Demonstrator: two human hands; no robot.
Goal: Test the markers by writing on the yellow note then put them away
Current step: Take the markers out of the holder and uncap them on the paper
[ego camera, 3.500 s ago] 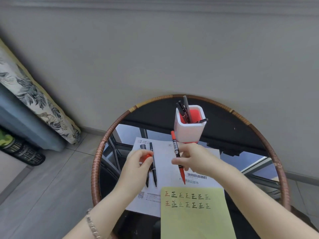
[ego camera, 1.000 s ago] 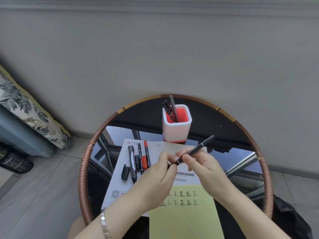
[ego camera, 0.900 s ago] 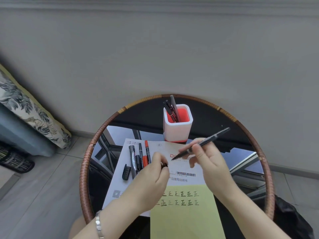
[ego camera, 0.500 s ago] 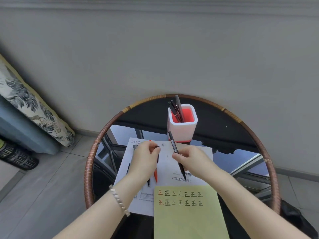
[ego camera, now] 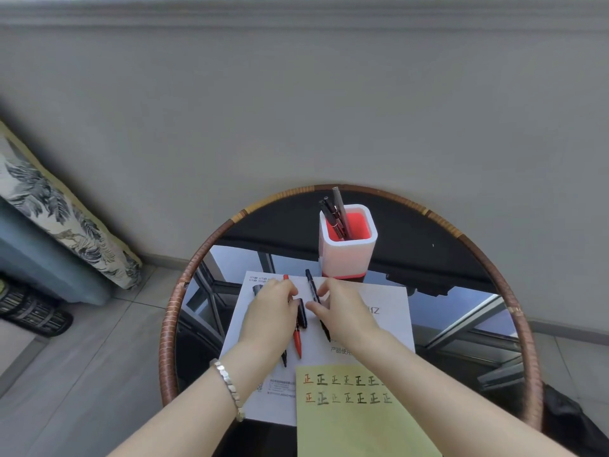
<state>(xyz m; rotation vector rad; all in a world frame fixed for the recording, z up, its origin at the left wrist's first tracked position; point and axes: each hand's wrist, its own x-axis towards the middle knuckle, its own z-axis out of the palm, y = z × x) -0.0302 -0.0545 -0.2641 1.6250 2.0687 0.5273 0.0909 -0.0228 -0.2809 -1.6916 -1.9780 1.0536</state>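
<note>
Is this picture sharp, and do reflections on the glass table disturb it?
Head view: the glass tabletop mirrors bright window frames and sky, but nothing is washed out. Head view: the characters on the yellow note are legible. Head view: the light is soft and even, with no hard shadows.

Hands: two, left hand [ego camera: 270, 311] and right hand [ego camera: 342, 311]
Pens [ego camera: 334, 216] in the cup [ego camera: 347, 255]: three
Markers over the white sheet [ego camera: 389, 301]: four in view, one black marker [ego camera: 311, 285], one red marker [ego camera: 297, 341], two part-hidden
Loose cap [ego camera: 302, 313]: one
Yellow note [ego camera: 356, 423]: one
Rows of characters: two
Bracelet [ego camera: 229, 387]: one
</note>
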